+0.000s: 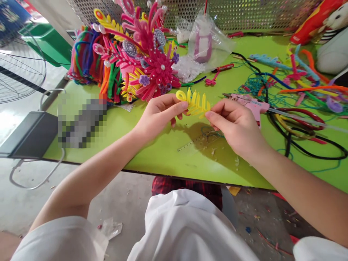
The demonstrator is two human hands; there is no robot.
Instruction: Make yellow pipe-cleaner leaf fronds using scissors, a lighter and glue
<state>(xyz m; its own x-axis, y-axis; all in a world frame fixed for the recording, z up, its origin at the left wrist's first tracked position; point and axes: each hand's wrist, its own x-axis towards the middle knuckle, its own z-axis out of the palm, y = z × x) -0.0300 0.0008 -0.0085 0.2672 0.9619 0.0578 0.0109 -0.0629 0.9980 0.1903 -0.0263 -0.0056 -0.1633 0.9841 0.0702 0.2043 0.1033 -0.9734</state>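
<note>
Yellow pipe-cleaner leaf (199,102), qty 1, spanning btwn hands: L hand (160,110) fingers pinched at looped end, R hand (239,125) fingers pinched at opp end, above green table (160,152).

head camera | worn high, looking forward and down | near range: left hand (159,114) and right hand (239,127) around centre | surface (163,154) spreads from 9 to 3 o'clock | perforated panel (239,18) farther off, 12–1 o'clock | white shirt (187,228) close, 6 o'clock | floor (130,217), 7 o'clock
</note>
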